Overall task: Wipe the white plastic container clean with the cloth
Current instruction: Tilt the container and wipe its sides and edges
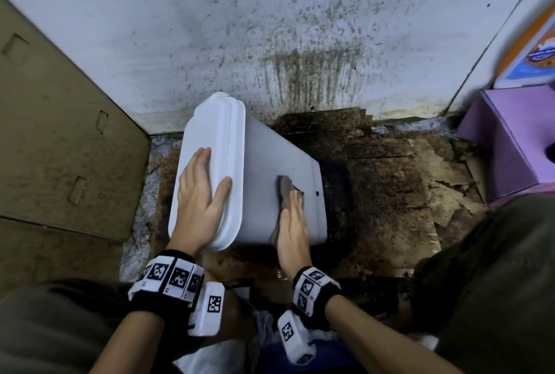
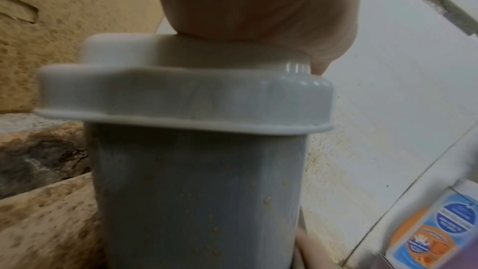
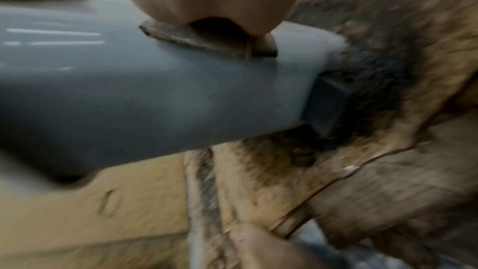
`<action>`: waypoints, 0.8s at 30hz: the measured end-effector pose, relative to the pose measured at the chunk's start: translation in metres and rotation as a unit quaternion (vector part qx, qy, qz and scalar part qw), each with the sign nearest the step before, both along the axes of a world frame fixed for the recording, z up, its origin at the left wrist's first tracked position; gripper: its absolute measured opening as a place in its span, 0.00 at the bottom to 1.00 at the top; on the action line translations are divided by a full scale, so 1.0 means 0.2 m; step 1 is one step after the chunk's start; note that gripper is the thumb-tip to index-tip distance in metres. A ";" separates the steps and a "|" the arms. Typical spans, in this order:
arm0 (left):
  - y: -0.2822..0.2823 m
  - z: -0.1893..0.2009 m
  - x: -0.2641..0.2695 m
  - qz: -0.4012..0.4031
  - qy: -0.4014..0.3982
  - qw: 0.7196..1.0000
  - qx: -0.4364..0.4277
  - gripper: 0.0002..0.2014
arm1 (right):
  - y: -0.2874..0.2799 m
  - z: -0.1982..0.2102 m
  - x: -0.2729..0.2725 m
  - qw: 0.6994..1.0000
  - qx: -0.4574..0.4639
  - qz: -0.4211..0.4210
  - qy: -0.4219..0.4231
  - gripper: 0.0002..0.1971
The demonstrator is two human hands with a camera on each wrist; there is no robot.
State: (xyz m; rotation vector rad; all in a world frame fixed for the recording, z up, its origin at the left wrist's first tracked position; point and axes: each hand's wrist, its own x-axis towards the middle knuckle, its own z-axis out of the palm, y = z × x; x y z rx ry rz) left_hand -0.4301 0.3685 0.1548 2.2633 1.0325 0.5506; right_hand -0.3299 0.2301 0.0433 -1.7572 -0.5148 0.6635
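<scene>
White plastic container (image 1: 270, 169) lies on its side on stained, torn cardboard (image 1: 390, 193), its lid (image 1: 210, 163) still fitted and facing left. Behind the container stands a white wall (image 1: 210, 28) spattered with dark brown specks and drip marks. Left hand (image 1: 199, 202) rests flat on the container's lid, fingers straight and together, thumb spread over the lid's rim; it grasps nothing. Right hand (image 1: 292, 223) presses a brownish cloth (image 1: 286, 193) against the container's upturned side, near its base end, fingers extended over the cloth rather than curled round it. A dark speck (image 1: 317, 193) shows on the container just right of the cloth. In the left wrist view, small tan spots dot the container's body. A purple box (image 1: 510, 139) sits well right of the container; a brown cardboard panel (image 1: 60, 133) stands to its left.
</scene>
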 end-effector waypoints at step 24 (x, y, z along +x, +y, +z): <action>0.03 -0.03 -0.04 -0.001 -0.022 0.999 -0.030 0.36 | -0.17 -0.32 0.15 0.998 -0.059 -0.020 -0.015 0.25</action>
